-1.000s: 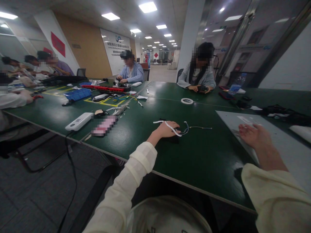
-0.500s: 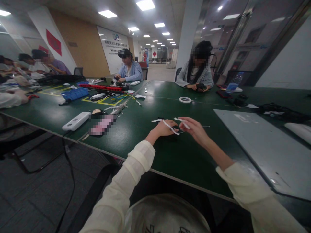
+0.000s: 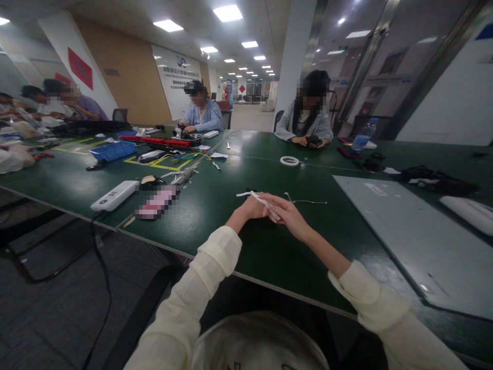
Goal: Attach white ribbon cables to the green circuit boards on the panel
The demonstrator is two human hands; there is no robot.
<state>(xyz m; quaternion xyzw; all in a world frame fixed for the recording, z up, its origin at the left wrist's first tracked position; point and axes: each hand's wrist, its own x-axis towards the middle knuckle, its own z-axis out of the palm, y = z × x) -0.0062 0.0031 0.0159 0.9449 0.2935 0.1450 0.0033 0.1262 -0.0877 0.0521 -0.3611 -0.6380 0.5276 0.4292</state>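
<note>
Over the table in front of me, my left hand is curled; what its fingers hold is hidden. A narrow white strip, like tape or paper, runs across the back of it, one end sticking out to the left. My right hand overlaps the left fingers, its own fingers pressed together on the strip's lower end. A bit of something dark peeks out behind the left hand, too small to name. Just beyond the right hand, a thin pale cable lies on the green table.
A roll of white tape lies farther back. To the right is a large grey panel. On the left are a white power strip, a blurred pink item and a blue bin. Two people sit opposite.
My right hand has moved left and closed in on the left hand, where it was apart before. The thin cable shows more fully now. The view has shifted slightly.
</note>
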